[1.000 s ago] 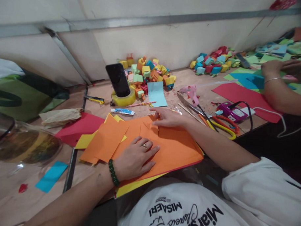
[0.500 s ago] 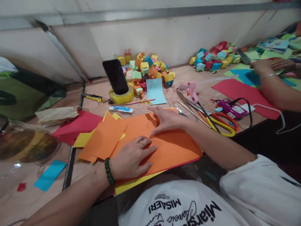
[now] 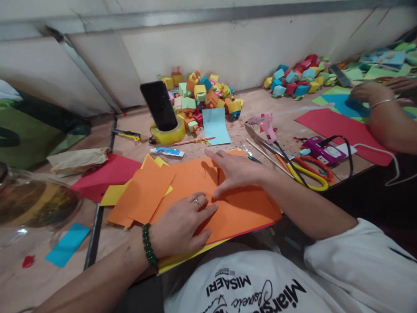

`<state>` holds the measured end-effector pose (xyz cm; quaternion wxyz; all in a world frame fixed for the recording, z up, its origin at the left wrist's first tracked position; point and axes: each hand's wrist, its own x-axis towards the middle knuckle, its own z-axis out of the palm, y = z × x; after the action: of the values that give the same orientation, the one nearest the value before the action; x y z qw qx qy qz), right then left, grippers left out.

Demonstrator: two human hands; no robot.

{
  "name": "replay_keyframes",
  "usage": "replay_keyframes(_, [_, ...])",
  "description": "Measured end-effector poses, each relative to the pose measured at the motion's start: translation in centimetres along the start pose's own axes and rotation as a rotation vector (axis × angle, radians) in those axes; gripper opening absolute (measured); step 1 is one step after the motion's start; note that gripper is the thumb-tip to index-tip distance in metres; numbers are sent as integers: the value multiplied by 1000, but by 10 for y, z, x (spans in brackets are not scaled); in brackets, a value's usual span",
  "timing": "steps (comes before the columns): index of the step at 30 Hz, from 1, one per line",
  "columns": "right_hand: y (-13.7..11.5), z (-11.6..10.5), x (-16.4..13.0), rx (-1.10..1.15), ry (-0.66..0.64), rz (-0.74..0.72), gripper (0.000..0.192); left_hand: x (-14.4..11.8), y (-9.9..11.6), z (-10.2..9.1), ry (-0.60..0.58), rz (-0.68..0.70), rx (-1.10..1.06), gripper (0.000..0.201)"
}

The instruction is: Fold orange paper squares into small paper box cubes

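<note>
A stack of orange paper sheets (image 3: 244,210) lies on the table in front of me, over yellow sheets (image 3: 184,260). My left hand (image 3: 183,226) rests flat on the near part of the orange paper, fingers spread, with a ring and a green bead bracelet at the wrist. My right hand (image 3: 234,171) presses flat on the paper farther back, fingers pointing left along a fold. Neither hand holds anything.
A phone (image 3: 159,105) leans in a yellow tape roll (image 3: 170,132). Behind it are piles of folded paper cubes (image 3: 203,99). To the right lie a pink glue gun (image 3: 265,125), scissors (image 3: 308,171) and a purple device (image 3: 322,150). Another person's arm (image 3: 388,118) works at far right. A green bag (image 3: 26,131) sits left.
My right hand has slid toward me along the orange paper. My left hand has shifted slightly nearer and to the left. The other person's hands moved a little.
</note>
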<state>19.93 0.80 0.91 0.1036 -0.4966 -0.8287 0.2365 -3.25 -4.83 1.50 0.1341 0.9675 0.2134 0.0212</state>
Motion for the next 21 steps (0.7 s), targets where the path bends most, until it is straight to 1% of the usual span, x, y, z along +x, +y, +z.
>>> replay_keyframes(3, [-13,3,-6,-67,-25,13,114,0,1,-1,3,3,-7,42])
replay_keyframes(5, [-9,0,-2,-50,-53,23,112,0,3,-1,0,-8,-10,41])
replay_keyframes(9, [13,-7,14,-1,-24,73,95,-2,2,0,30,-23,-25,44])
replay_keyframes(11, [20,-8,18,1,-9,84,86,-2,-1,-1,61,-21,-49,42])
replay_keyframes(13, [20,-9,17,-13,0,70,78,-2,-4,-3,70,-12,-66,35])
replay_keyframes(16, [9,-6,8,-60,17,72,70,0,-4,-7,39,-3,-21,28])
replay_keyframes(18, [0,-3,1,-96,58,83,75,0,-2,-9,25,-12,29,26])
replay_keyframes(21, [-6,5,-4,-112,108,43,103,-1,3,-10,34,-27,45,24])
